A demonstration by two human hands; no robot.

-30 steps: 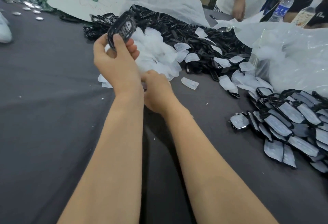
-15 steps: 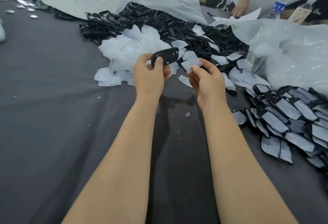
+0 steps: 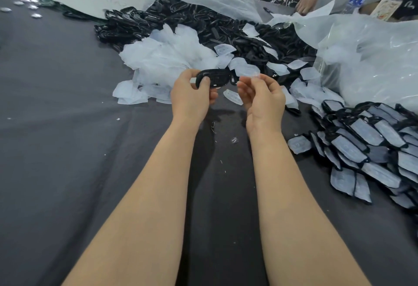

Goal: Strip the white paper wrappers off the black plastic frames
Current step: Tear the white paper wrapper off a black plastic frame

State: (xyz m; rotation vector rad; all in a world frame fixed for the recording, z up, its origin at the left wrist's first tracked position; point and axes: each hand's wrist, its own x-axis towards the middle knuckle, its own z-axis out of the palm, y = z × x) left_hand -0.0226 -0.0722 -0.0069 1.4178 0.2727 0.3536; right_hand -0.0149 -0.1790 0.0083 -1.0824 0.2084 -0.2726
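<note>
- Tabletop (image 3: 56,127): dark cloth, w/ your forearms running up the middle.
- Clear bag (image 3: 373,59) at 2 o'clock: contents too hazy to read.
- Bare-frame pile (image 3: 203,21) at 12 o'clock, partly under a white sheet; no telling how deep it goes.
- Wrapper heap (image 3: 165,59) at 11 o'clock, just beyond your hands.
- Wrapped stack (image 3: 373,141) at 3 o'clock runs off the edge, so plenty is left to do.
- Left hand (image 3: 190,97): was up at 11 o'clock a sec ago, now down at centre. Grip is curled round the black frame (image 3: 217,77), held level.
- Right hand (image 3: 262,97): has come up from under the left & sits just at 3 o'clock of the frame. Grip looks pinched on the peeled wrapper (image 3: 247,71), though blur makes that unsure.
- Wrapper & frame are now apart, so this piece is prob. done; next, drop each on its pile.
- Frame's left end hides behind your fingers; a small pale spot shows underneath, maybe leftover paper.
</note>
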